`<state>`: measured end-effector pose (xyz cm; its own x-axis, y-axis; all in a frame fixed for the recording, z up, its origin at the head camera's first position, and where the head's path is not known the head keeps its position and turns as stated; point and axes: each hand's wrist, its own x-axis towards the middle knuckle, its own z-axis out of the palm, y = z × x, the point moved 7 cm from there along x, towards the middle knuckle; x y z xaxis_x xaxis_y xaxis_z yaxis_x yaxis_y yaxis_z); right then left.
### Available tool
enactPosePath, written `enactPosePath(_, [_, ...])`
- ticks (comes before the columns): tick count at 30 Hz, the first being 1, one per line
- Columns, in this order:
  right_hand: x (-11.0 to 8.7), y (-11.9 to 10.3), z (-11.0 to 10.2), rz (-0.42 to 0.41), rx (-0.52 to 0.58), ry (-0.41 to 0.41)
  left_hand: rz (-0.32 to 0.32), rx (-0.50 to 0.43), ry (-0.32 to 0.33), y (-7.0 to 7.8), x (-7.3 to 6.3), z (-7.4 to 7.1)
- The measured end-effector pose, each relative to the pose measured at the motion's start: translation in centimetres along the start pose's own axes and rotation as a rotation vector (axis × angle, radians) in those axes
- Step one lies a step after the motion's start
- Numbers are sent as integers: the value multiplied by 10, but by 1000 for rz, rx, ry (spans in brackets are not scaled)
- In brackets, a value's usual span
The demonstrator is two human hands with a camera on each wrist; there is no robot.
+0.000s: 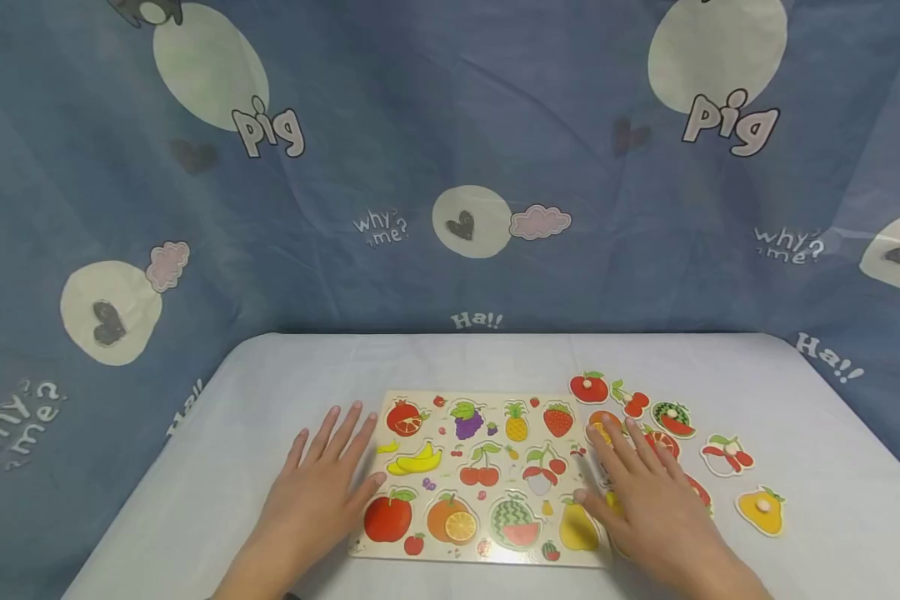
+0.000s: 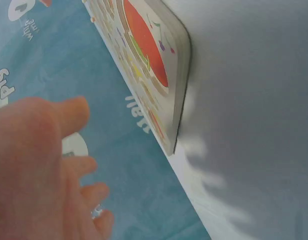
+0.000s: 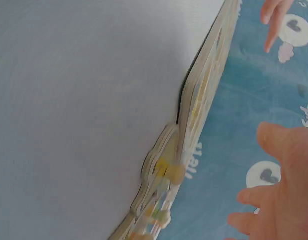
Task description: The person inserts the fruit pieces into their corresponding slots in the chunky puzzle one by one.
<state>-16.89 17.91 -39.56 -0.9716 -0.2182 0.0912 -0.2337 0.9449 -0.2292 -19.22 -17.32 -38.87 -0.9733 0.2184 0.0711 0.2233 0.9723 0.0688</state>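
Observation:
A wooden fruit puzzle board lies flat on the white table, printed with an apple, bananas, grapes, a strawberry and other fruit. My left hand is spread at the board's left edge, fingers straight and holding nothing. In the left wrist view the hand is raised above the table, beside the board's corner. My right hand, also with straight fingers, is over the board's right edge and partly hides several knobbed fruit pieces. In the right wrist view, pieces with round knobs lie against the board's edge below that hand.
Loose fruit pieces lie right of the board: an apple, cherries, a watermelon, a red-and-white piece and a yellow pear. Behind the table hangs a blue printed curtain.

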Motion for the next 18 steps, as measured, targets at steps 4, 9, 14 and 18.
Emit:
enactPosePath(4, [-2, 3, -3, -26, -7, 10, 46, 9, 16, 0, -5, -3])
enactPosePath(9, [-5, 9, -7, -49, -49, 16, 92, -40, -7, -2, -11, -2])
enactPosePath(14, [-9, 17, -12, -65, -77, 12, 88, -170, -96, -6, -14, 7])
enactPosePath(18, [-11, 21, -18, -90, -64, 27, 61, -292, -159, -11, -15, 16])
